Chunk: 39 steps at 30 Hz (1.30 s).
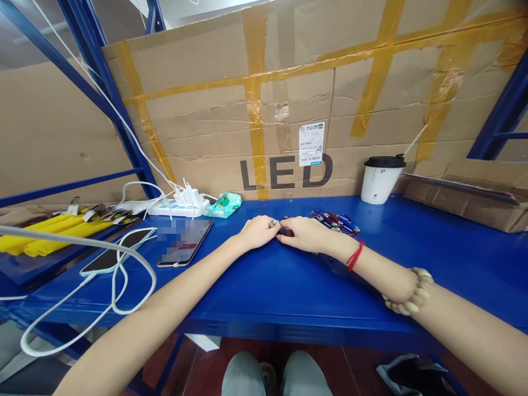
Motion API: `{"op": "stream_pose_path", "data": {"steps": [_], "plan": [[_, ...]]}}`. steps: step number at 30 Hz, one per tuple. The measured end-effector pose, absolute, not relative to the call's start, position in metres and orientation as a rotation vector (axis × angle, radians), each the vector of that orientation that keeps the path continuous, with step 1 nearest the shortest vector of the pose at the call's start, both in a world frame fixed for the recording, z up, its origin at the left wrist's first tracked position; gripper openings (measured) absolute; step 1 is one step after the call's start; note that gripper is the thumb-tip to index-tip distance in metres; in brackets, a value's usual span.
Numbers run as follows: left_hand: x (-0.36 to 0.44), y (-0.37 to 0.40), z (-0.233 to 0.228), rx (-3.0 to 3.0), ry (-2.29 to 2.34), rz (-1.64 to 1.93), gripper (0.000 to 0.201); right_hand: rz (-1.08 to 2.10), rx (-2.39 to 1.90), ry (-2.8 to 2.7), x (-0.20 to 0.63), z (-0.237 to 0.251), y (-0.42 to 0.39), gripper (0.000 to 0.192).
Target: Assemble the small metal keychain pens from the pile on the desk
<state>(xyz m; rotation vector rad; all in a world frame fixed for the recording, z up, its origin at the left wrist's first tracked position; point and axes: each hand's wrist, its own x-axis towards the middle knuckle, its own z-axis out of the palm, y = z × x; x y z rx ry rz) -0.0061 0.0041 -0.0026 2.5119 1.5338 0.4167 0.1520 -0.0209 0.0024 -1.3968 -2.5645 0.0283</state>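
Both of my hands meet over the middle of the blue shelf top (256, 286). My left hand (258, 232) is closed, fingers curled down; a small silvery piece (272, 223) shows by its thumb. Against it, my right hand (307, 234) is bent over with its fingers closed in. Between the two hands a bit of something dark reddish (287, 231) peeks out, mostly covered, so its kind cannot be told. Just behind my right wrist lies a pile of slim pen-like items (336, 221) in blue, red and silver, partly hidden by the hand.
Left of my hands lie a dark-screened phone (185, 242), another phone (117, 253) on a looping white cable, a power strip (179, 208) and a green packet (224, 204). A lidded paper cup (380, 181) and cardboard box (466, 192) stand right. Cardboard (198, 132) walls the back.
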Motion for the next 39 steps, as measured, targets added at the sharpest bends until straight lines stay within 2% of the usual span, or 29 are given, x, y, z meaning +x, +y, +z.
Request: {"op": "stream_pose_path", "data": {"steps": [21,39], "plan": [[-0.0052,0.0011,0.0008,2.535,1.517,0.410,0.035,-0.013,-1.405,-2.589,0.1516,0.0044,-0.0240,0.026],[-0.0045,0.0040,-0.0004,2.505,1.510,0.440,0.034,-0.073,-1.457,-2.595,0.1504,0.0083,-0.0306,0.036]]}}
